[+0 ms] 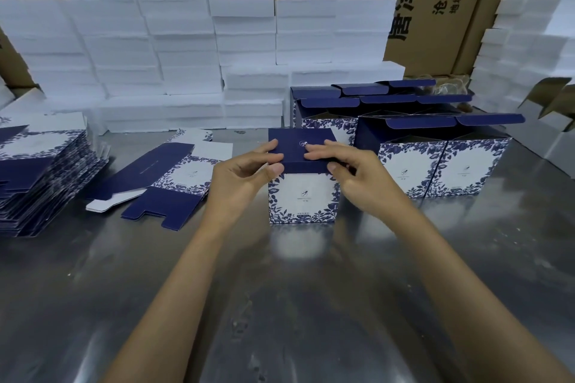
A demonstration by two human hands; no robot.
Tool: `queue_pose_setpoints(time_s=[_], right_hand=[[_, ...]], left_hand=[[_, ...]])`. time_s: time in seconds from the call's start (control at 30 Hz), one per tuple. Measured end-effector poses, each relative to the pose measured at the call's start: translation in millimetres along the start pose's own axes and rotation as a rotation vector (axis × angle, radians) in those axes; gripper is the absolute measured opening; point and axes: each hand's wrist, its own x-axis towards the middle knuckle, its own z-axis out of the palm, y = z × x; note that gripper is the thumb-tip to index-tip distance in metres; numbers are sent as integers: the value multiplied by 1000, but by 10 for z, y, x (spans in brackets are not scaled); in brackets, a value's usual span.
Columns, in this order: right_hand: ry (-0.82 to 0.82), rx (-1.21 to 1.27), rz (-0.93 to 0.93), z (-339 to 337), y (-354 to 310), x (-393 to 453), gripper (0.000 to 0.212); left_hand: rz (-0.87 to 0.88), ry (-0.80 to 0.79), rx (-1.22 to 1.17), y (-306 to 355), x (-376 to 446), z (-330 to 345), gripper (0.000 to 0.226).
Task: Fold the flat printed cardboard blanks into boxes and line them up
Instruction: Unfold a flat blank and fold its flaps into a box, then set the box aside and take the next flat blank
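Box in hand [302,196] stands upright near the middle of the steel tabletop [280,305]; left hand [241,176] and right hand [351,176] pinch its top front edge from either side, thumbs on the front face and fingers flat over the navy lid, presumably to seat the lid's tuck flap. Box is squared up: white front with blue floral border, small logo, navy top. Finished boxes [435,162], lids open, are lined up towards the far right edge; flat blank [174,177] and blank stack [40,177] lie towards the left edge.

Soft overhead light glares off the steel table [311,289]; edges bend and blur.
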Motion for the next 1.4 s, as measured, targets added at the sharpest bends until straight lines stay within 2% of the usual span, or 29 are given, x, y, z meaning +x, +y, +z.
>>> queue_pose_setpoints(time_s=[0.1, 0.13, 0.2, 0.3, 0.57, 0.73, 0.83, 0.9, 0.93, 1.0, 1.1, 1.17, 1.27, 1.33, 1.4], right_hand=[[198, -525, -130, 128, -71, -133, 46], [186, -665, -128, 193, -70, -179, 50], [138, -769, -68, 296, -26, -236, 65], [132, -754, 14, 311, 101, -232, 79], [113, -736, 34, 213, 277, -27, 86], [170, -750, 13, 333, 295, -126, 93], [171, -825, -83, 464, 269, -236, 93], [101, -820, -180, 566, 238, -259, 88], [56, -786, -213, 624, 222, -255, 84], [-34, -688, -211, 753, 189, -219, 77], [-146, -543, -100, 974, 178, -119, 70], [-206, -430, 16, 1136, 193, -31, 69], [-258, -330, 149, 1370, 197, 96, 65], [-225, -310, 206, 1505, 176, 187, 60], [-182, -172, 299, 1606, 117, 296, 54]], left_hand=[[30, 39, -10, -40, -36, 251, 19], [39, 50, -9, -59, -38, 349, 19], [58, 56, 5, -95, -6, 518, 21], [64, 45, 43, -133, 112, 684, 21], [11, 25, 105, -216, 404, 812, 22], [-16, -69, 115, -188, 376, 600, 31], [11, 76, 216, -208, 328, 283, 22], [-16, 201, 406, -230, 322, -25, 19], [-62, 240, 535, -240, 323, -205, 21], [-236, 291, 790, -267, 328, -576, 40], [-565, 282, 1073, -259, 281, -985, 81], [-677, 255, 1133, -252, 233, -1132, 101], [-655, 276, 1130, -281, 195, -1233, 110], [-590, 320, 1124, -283, 197, -1217, 109], [-506, 381, 1129, -267, 206, -1167, 103]])
